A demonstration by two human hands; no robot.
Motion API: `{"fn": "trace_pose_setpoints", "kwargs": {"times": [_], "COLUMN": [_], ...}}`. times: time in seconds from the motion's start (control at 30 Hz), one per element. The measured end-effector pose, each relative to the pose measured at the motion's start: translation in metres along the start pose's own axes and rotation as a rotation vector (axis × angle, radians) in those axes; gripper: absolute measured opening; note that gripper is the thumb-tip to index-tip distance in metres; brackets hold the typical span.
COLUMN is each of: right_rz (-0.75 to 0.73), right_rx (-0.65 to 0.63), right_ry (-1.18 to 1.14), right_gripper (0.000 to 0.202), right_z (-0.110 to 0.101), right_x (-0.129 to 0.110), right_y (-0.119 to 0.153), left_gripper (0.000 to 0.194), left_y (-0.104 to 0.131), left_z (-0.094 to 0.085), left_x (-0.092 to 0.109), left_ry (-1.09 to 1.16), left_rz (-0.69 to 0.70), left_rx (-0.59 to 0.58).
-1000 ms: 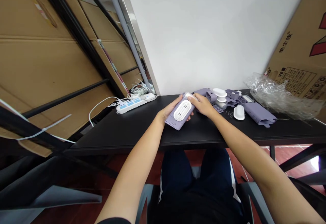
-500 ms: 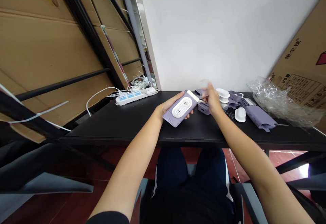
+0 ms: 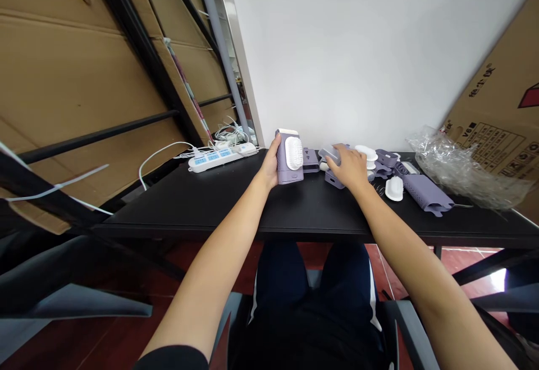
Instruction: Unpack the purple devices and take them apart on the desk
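My left hand [image 3: 273,165] is wrapped round a purple handheld device [image 3: 289,175], held upright above the black table. An oval white brush head [image 3: 293,153] with bristles sits on the device's front. Over the pile of parts, the thumb and fingers of my right hand [image 3: 350,167] close on a clear plastic cover [image 3: 329,154]. A purple housing piece [image 3: 333,180] lies below that hand, and another purple part [image 3: 310,160] is between my two hands. My fingers partly hide the cover and the pieces under it.
White oval parts [image 3: 367,154], a single white brush piece [image 3: 394,189] and a purple perforated sleeve [image 3: 427,193] lie to the right. Crumpled clear plastic bags [image 3: 467,170] rest against a cardboard box [image 3: 501,117]. A power strip [image 3: 221,158] with cables stands at the table's left back.
My left hand has turned the device upright, its brush head now facing more to the right. My right hand has lowered the clear cover to the parts and moved slightly left.
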State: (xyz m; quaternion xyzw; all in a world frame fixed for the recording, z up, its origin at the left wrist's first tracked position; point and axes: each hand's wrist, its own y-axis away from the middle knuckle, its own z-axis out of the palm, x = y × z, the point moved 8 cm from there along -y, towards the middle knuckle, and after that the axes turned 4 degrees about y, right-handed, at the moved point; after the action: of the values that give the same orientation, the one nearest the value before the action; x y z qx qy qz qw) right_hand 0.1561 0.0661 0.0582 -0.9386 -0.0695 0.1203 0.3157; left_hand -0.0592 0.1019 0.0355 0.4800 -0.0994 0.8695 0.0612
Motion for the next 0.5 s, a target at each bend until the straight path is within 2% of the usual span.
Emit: {"fn": "trace_pose_setpoints", "kwargs": {"times": [0.13, 0.23, 0.3, 0.4, 0.5], "right_rz": [0.017, 0.006, -0.019, -0.101, -0.075], "right_rx": [-0.053, -0.011, 0.047, 0.090, -0.016], "right_ry": [0.135, 0.111, 0.044, -0.116, -0.400], "right_gripper": [0.046, 0.047, 0.045, 0.038, 0.039], "right_z": [0.012, 0.010, 0.002, -0.008, 0.004], "right_x": [0.002, 0.001, -0.005, -0.029, -0.056], "right_y": [0.003, 0.005, 0.007, 0.009, 0.009], "left_gripper": [0.068, 0.068, 0.068, 0.066, 0.068], "left_y": [0.000, -0.002, -0.004, -0.007, -0.013], "left_z": [-0.001, -0.003, -0.005, -0.008, -0.017], "left_x": [0.001, 0.000, 0.000, 0.002, 0.001], "left_ry": [0.091, 0.147, 0.185, 0.245, 0.295], "left_rz": [0.006, 0.018, 0.041, 0.096, 0.130], "left_rx": [0.003, 0.022, 0.040, 0.077, 0.153]}}
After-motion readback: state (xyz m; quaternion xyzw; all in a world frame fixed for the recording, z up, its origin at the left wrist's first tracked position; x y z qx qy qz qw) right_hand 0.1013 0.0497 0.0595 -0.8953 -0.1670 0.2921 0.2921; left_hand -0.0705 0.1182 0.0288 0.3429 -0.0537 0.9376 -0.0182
